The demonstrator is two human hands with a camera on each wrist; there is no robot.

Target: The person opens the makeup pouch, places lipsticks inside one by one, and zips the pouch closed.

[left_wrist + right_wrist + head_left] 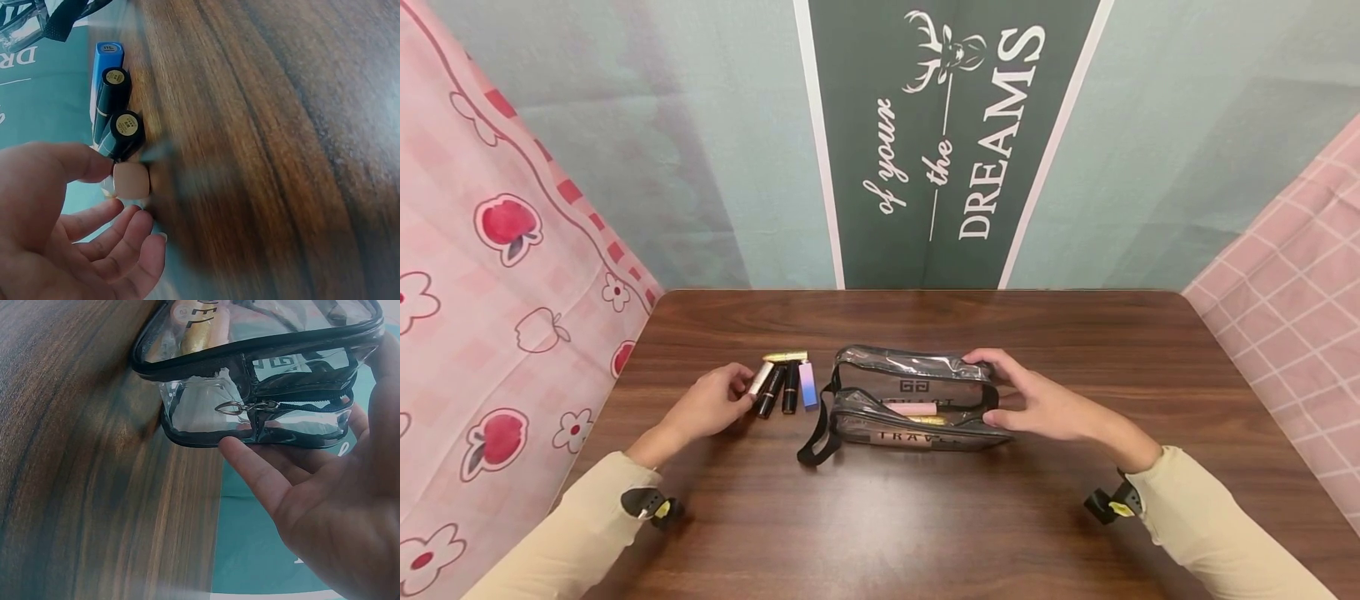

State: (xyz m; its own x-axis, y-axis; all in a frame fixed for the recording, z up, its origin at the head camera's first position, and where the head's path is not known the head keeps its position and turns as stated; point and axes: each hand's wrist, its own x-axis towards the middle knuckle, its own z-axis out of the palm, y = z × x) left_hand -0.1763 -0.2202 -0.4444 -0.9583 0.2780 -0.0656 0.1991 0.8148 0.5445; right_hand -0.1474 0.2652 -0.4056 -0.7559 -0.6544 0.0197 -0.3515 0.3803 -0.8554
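Observation:
My left hand [715,402] pinches a silver lipstick tube [761,379] between thumb and fingertips; its beige end [132,181] faces the left wrist camera. Beside it lie two black lipstick tubes [791,388] and a pink-to-blue tube [807,386]. A gold tube [786,357] lies across their far ends. To the right, a clear zip pouch [895,360] with black trim stands with its top open. A pink tube [913,409] and a gold tube [927,420] show inside it. My right hand [1048,404] grips the pouch's right end, thumb on the near side and fingers on the far side.
The pouch's black wrist strap [817,450] hangs off its left end onto the brown wooden table [880,517]. A metal zipper pull [232,409] hangs at the right end. Printed curtains stand behind the table and at both sides.

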